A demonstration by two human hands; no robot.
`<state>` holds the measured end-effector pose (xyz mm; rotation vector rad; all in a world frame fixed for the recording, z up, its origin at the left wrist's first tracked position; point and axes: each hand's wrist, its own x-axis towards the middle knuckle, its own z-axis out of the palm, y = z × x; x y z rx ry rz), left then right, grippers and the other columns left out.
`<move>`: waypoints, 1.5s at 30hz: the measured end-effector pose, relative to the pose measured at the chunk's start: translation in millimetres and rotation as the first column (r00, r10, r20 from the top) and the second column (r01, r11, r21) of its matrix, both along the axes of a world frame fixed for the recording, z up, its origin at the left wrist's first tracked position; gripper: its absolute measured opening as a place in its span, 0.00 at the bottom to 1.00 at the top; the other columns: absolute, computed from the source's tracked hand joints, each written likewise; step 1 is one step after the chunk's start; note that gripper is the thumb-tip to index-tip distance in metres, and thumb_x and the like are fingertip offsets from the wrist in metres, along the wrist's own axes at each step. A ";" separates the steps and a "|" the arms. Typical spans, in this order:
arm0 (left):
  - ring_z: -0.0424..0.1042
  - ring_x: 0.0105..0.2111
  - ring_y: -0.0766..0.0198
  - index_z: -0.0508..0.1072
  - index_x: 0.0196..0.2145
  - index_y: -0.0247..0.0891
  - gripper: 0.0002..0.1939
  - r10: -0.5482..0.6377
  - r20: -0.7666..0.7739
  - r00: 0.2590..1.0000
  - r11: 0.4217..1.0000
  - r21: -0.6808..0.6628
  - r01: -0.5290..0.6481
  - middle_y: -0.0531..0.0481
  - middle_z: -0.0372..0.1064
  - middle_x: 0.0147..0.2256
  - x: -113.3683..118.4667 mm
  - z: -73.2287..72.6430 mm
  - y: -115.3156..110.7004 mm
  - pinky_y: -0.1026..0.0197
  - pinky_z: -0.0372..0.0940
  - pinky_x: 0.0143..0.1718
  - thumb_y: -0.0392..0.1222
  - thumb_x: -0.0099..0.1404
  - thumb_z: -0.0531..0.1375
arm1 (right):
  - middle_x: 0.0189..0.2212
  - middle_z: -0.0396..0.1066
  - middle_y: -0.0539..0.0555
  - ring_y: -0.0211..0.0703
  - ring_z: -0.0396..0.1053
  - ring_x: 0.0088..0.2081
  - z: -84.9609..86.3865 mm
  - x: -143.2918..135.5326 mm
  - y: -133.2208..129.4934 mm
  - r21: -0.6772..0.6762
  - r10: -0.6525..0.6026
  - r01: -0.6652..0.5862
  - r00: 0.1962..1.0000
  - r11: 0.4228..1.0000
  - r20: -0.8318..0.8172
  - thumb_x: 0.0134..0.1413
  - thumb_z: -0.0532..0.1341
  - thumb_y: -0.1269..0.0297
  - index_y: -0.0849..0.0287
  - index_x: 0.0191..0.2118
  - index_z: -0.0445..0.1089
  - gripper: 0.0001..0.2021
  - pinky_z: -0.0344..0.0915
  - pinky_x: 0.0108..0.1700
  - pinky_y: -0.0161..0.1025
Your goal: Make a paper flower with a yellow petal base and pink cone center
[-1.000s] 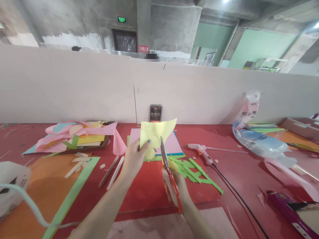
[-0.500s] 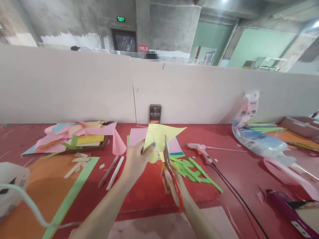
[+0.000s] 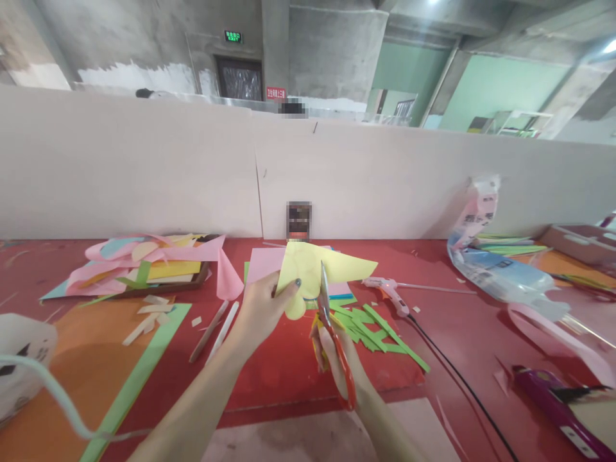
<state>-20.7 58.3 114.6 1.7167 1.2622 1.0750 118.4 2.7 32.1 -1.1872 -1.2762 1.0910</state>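
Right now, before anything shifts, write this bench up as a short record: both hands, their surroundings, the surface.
Left hand: pinches a pale yellow paper sheet with a rounded lobe at its lower edge
Right hand: grips red-handled metal scissors, blades at the sheet
Right of the hands: thin green paper strips; a pink glue gun with a black cord
Left of the hands: a pink paper cone
Surface: red tabletop

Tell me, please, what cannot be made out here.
Head view: far fingers of the left hand, hidden behind the yellow paper.
Head view: details of the dark object, blurred by coarse pixels.
Head view: rest of the leftmost white object, cut off by the left edge.
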 end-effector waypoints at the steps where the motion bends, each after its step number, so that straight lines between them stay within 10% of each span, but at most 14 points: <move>1: 0.50 0.20 0.70 0.60 0.21 0.37 0.14 -0.007 0.004 1.000 1.000 0.000 0.007 0.57 0.51 0.19 0.2 0.1 0.0 0.67 0.46 0.20 0.48 0.57 0.52 | 0.13 0.51 0.43 0.30 0.49 0.14 -2.1 -0.2 0.8 0.015 -0.005 0.005 1.000 1.000 0.006 0.51 0.49 0.43 0.57 0.27 0.58 0.20 0.50 0.15 0.30; 45: 0.54 0.22 0.69 0.64 0.24 0.36 0.13 -0.038 0.031 0.999 0.998 -0.054 0.039 0.56 0.57 0.20 -7.0 -3.5 7.4 0.67 0.49 0.22 0.49 0.57 0.53 | 0.13 0.51 0.43 0.28 0.50 0.11 -9.3 2.0 1.0 0.024 0.011 -0.013 0.997 1.000 0.081 0.55 0.48 0.47 0.58 0.25 0.54 0.19 0.49 0.13 0.28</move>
